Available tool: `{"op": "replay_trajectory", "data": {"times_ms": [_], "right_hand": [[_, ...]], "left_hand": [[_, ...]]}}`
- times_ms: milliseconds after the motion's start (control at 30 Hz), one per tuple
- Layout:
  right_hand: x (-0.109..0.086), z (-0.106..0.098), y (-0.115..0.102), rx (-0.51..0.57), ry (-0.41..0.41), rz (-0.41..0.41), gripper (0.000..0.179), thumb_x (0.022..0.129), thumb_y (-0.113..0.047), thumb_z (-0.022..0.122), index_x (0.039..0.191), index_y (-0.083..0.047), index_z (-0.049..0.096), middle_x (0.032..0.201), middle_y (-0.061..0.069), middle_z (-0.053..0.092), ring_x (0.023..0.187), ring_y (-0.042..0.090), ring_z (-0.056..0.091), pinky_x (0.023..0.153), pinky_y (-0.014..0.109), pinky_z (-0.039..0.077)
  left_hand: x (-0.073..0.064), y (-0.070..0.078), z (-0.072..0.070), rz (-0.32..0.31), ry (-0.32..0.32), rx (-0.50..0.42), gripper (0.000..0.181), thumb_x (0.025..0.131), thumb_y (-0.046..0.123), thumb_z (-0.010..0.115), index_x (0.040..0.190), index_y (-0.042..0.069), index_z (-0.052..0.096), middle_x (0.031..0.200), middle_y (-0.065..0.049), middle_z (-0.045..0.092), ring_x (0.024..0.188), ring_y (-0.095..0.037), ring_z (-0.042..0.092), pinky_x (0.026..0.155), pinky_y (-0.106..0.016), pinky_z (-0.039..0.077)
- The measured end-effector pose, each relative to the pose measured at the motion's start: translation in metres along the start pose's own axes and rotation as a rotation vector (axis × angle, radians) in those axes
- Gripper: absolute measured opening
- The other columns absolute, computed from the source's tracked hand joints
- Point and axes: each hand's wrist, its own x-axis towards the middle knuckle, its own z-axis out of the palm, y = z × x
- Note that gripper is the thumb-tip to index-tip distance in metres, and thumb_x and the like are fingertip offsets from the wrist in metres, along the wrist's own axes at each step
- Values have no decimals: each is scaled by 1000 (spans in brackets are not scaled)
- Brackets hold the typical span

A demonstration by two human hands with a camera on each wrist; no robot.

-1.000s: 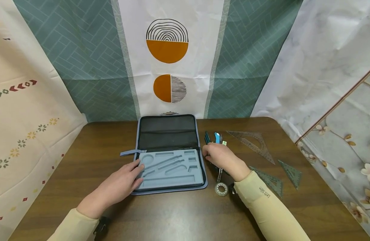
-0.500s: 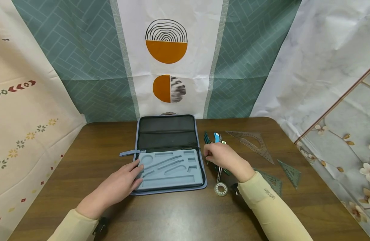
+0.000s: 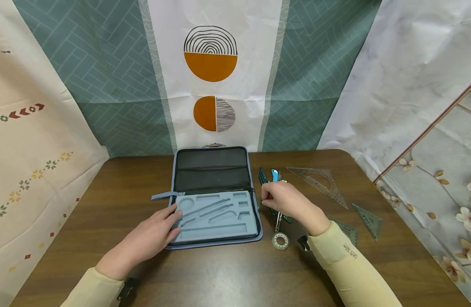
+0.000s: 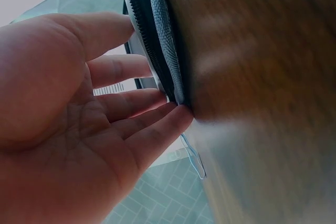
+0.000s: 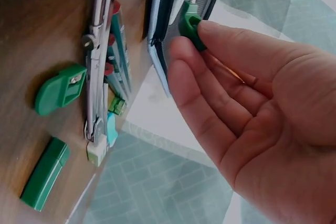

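My left hand (image 3: 154,234) rests its fingertips on the left edge of an open zip case (image 3: 212,169). Its fingers are fairly straight in the left wrist view, touching the zipped rim (image 4: 149,30). A pale blue moulded tray (image 3: 220,233) with shaped hollows lies in the case's near half. Just right of the case, my right hand (image 3: 284,198) pinches a small green plastic piece (image 5: 188,31) with a hole and a silvery ribbed tip between thumb and fingers. Beside that hand lie a metal drawing compass (image 5: 95,66) and a green pencil sharpener (image 5: 51,97).
Several dark green pencils (image 5: 122,56), a green oblong box (image 5: 44,176) and a whitish eraser (image 5: 96,151) lie near the compass. A ring-shaped disc (image 3: 275,242) sits nearer. Farther right are a clear set square (image 3: 338,197) and a small green set square (image 3: 375,222).
My right hand has shifted slightly right, away from the case edge, with its forearm also moving right. My left hand stays on the case's left edge.
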Motion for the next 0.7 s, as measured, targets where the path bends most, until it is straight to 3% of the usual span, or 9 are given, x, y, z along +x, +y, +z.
{"op": "replay_trajectory", "data": {"times_ms": [367,500,700], "right_hand": [[3,5,-13,164,27,-43,14,98,-2,83,101,-14,75,97,-6,76,88,7,72,81,35,61],[4,11,-19,162,44,-94,15,98,-2,83,100,-14,75,99,-5,76,89,7,74,80,32,61],[5,21,-25,118,93,-157,18,96,-3,85,96,-17,74,93,-9,71,80,3,64,75,28,56]], "left_hand": [[-1,0,1,-7,0,-6,47,105,20,79,143,-6,69,153,-34,58,137,-50,61,104,-61,57],[-1,0,1,0,11,-1,47,104,19,80,143,-6,69,153,-34,58,136,-50,62,104,-60,57],[-1,1,1,2,9,-10,47,104,19,80,143,-6,69,153,-34,58,136,-51,62,103,-60,57]]}}
